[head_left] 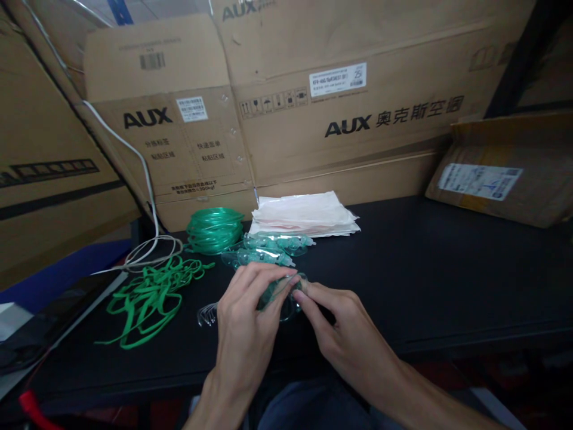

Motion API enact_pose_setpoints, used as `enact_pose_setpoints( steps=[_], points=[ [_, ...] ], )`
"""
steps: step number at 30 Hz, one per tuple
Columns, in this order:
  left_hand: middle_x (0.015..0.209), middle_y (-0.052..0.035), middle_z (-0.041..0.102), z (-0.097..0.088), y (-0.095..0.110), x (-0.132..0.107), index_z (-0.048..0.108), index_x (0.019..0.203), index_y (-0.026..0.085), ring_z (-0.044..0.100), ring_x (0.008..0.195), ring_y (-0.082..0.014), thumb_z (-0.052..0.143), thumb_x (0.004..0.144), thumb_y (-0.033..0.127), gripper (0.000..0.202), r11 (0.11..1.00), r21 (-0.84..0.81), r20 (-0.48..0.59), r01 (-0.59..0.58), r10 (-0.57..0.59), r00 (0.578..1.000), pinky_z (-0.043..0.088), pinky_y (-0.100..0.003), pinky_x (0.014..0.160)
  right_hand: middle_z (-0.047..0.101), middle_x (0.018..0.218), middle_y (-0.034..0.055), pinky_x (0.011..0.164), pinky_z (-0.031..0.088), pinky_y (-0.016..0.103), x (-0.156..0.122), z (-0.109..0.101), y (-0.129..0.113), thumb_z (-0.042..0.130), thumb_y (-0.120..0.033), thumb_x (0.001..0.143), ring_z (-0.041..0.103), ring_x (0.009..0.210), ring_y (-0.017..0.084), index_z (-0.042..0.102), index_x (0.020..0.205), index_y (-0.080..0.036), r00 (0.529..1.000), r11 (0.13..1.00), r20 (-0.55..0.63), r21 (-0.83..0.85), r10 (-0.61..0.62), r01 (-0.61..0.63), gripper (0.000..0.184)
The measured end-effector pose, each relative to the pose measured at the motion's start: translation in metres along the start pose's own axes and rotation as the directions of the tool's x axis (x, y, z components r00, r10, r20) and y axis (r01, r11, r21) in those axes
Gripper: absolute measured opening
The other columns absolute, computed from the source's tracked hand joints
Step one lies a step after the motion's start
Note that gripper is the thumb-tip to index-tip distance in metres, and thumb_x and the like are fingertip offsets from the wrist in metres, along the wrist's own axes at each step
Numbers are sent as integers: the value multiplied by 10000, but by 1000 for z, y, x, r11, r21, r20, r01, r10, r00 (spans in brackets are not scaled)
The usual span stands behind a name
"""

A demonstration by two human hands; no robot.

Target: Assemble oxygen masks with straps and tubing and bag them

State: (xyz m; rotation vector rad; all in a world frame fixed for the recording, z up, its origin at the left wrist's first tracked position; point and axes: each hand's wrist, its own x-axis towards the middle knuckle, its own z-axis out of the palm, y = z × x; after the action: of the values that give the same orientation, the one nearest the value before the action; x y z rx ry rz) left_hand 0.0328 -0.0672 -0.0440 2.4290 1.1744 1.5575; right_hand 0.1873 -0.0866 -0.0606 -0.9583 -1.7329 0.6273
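Observation:
Near the front edge of the black table, both my hands hold a clear green-tinted plastic mask [269, 294]. My left hand [248, 310] wraps over its left side, with the fingers bent around it. At its right end, my right hand [333, 316] pinches the rim between thumb and fingers; the exact spot is partly hidden. Just beyond lie more clear green masks [259, 257] with pale nozzle ends. To the left of my left hand is a small bunch of thin shiny metal strips [207, 314].
Loose green elastic straps [152, 295] lie on the left, with a coil of green tubing [215, 230] behind. A stack of white plastic bags [304, 214] rests against the large cardboard boxes [286, 143]. A taped carton [505, 173] stands at right; a white cable [145, 167] hangs at left.

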Motion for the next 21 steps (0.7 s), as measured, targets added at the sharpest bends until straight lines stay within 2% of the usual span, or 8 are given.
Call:
enact_pose_setpoints(
  steps=[2,6,8,14,16,18,21],
  points=[
    [977,13,707,0,-1,0,712,988,253,631,907,-152,691,934,171,100,1000,1,24,17,-17,1000,483,-253,799,783,966,79,757,508,276,1,0,0,502,-164,1003,693,762,187,776,1052,-155,1000,999,23,36,16,-17,279],
    [985,13,706,3,-2,1,685,982,248,641,936,-159,676,945,179,79,999,-24,23,46,-46,999,479,-279,855,770,1145,64,975,500,321,3,-3,-3,505,-233,1016,707,1007,219,741,1205,-193,994,981,46,167,95,-101,304],
    [991,12,703,4,-2,1,674,995,248,644,950,-160,668,948,174,88,997,-38,22,60,-60,998,480,-286,884,758,1191,52,1022,485,330,4,-5,-4,509,-272,1022,690,1078,221,724,1247,-211,991,964,42,232,127,-134,317],
    [1120,-19,688,6,1,2,682,1122,259,645,1054,-172,646,948,164,201,992,-77,70,100,-94,993,514,-283,915,759,1137,74,781,580,296,9,-6,1,546,-360,1005,695,882,191,698,1284,-177,971,889,73,393,226,-237,367],
    [1130,-22,687,5,5,3,680,1137,260,652,1053,-169,644,948,177,209,989,-94,71,113,-107,992,529,-277,915,734,1202,78,800,589,305,9,-8,1,547,-390,1007,691,944,199,675,1322,-196,968,853,103,458,228,-250,391],
    [1121,-28,685,5,8,4,695,1090,248,660,1041,-167,635,945,167,176,986,-121,59,112,-106,993,541,-271,909,705,1270,76,889,581,335,9,-9,-3,554,-427,1006,672,1057,216,663,1344,-229,965,825,131,500,229,-263,407],
    [1057,-45,688,4,11,4,716,1006,215,674,991,-165,632,930,127,143,983,-157,37,95,-90,995,548,-265,899,673,1332,87,960,566,376,8,-11,-8,601,-511,966,632,1164,246,684,1320,-248,944,784,152,527,292,-327,448]
  ],
)
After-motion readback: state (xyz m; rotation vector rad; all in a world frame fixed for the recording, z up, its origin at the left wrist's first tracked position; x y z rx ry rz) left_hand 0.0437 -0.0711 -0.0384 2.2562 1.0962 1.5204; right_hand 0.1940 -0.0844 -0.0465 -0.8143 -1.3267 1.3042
